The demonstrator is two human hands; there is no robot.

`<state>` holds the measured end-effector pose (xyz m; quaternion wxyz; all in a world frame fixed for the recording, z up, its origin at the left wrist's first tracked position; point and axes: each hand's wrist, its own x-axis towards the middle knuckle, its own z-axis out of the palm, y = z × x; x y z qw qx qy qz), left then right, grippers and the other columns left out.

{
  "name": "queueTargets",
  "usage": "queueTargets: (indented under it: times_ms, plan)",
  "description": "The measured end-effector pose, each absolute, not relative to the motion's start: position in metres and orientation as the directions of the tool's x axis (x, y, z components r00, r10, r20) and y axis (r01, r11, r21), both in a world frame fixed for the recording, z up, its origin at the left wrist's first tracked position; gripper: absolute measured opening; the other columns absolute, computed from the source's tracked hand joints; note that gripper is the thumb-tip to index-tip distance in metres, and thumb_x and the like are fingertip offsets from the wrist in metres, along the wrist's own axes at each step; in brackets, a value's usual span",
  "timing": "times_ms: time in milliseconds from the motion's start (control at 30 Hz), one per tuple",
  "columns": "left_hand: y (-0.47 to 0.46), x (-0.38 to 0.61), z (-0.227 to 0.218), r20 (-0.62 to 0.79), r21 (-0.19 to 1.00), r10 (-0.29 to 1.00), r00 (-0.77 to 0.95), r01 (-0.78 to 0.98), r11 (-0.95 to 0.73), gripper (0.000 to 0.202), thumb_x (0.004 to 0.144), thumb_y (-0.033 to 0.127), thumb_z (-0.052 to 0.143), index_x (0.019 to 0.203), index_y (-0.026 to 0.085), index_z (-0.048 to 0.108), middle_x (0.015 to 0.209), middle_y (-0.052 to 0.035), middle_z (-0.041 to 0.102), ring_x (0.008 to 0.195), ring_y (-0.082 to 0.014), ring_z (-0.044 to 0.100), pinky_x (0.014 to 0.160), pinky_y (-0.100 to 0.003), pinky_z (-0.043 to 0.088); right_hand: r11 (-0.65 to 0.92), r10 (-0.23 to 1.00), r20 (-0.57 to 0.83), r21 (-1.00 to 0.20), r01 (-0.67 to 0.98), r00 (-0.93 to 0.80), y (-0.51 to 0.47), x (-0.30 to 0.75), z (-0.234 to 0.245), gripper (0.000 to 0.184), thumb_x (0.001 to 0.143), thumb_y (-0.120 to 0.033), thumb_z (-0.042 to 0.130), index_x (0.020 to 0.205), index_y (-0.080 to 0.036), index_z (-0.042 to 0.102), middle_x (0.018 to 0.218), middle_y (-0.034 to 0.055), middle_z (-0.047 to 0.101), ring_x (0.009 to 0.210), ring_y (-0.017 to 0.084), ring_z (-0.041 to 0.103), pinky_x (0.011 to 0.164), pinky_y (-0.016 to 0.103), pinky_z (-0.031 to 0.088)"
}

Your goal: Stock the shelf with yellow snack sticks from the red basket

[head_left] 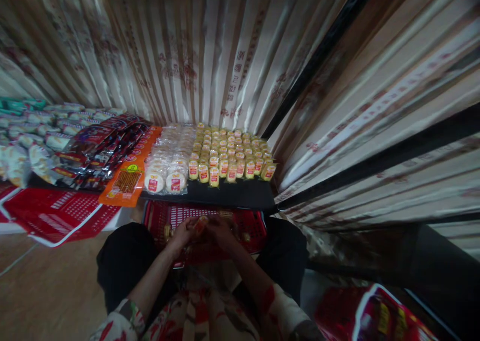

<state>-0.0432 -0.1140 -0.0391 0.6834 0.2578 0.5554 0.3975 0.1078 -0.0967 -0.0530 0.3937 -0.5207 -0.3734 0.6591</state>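
A small wrapped snack (201, 225) with an orange-red label sits between my hands, over a red plastic basket (148, 218) at my lap. My left hand (183, 234) has its fingers closed on the left side of this snack. From the right, my right hand (222, 232) meets it with bent fingers, partly dark and blurred. A few yellowish packs lie in the basket around my hands. Just beyond, on the black shelf (232, 195), stand rows of small yellow-wrapped snacks (231, 171).
Left along the shelf are clear packs of round white crackers (165, 178), orange snack bags (127, 183), dark red packets (101, 143) and white packets (41, 126). Another red basket (56, 213) is at lower left, a red bag (345, 311) at lower right. Pleated curtains (210, 46) hang behind.
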Motion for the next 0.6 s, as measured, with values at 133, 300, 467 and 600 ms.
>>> queueTargets:
  times_ms: [133,300,467,600]
  plan:
    - [-0.119,-0.037,-0.028,-0.491,0.812,0.863,0.123,-0.295,0.504,0.046,0.056,0.023,0.075,0.099,0.019,0.06,0.109,-0.0098,0.068,0.1,-0.0238,0.064,0.078,-0.029,0.052,-0.435,0.899,-0.408,-0.877,-0.205,-0.16,-0.102,0.117,-0.043,0.038,0.053,-0.038,0.077,0.084,-0.019,0.064,0.089,0.0037,0.07,0.085,0.023,0.065,0.084,0.039,0.049]
    - [-0.117,-0.025,-0.011,-0.45,0.856,0.884,0.125,-0.221,0.467,0.052,0.054,0.04,0.079,0.097,0.017,0.06,0.11,-0.0122,0.067,0.101,-0.025,0.064,0.082,-0.033,0.052,-0.354,0.931,-0.34,-0.929,-0.109,-0.13,-0.107,0.129,-0.027,0.034,0.061,-0.036,0.072,0.09,-0.02,0.066,0.092,0.0043,0.071,0.091,0.024,0.064,0.088,0.041,0.047]
    - [-0.109,-0.011,-0.002,-0.35,0.911,0.929,0.119,-0.185,0.368,0.05,0.057,0.044,0.076,0.097,0.016,0.061,0.107,-0.0113,0.068,0.097,-0.0226,0.065,0.085,-0.033,0.051,-0.24,0.97,-0.239,-0.971,-0.007,-0.05,-0.106,0.139,-0.007,0.03,0.065,-0.03,0.066,0.093,-0.02,0.064,0.095,0.0056,0.07,0.092,0.023,0.065,0.088,0.04,0.048]
    - [-0.102,0.002,0.011,-0.341,0.938,0.939,0.048,-0.043,0.343,0.04,0.061,0.036,0.073,0.095,0.017,0.063,0.097,-0.0079,0.071,0.09,-0.0201,0.066,0.082,-0.03,0.051,-0.219,0.976,-0.219,-0.975,0.029,-0.009,-0.101,0.147,0.009,0.03,0.067,-0.031,0.064,0.095,-0.02,0.063,0.097,0.0065,0.07,0.093,0.024,0.066,0.086,0.039,0.049]
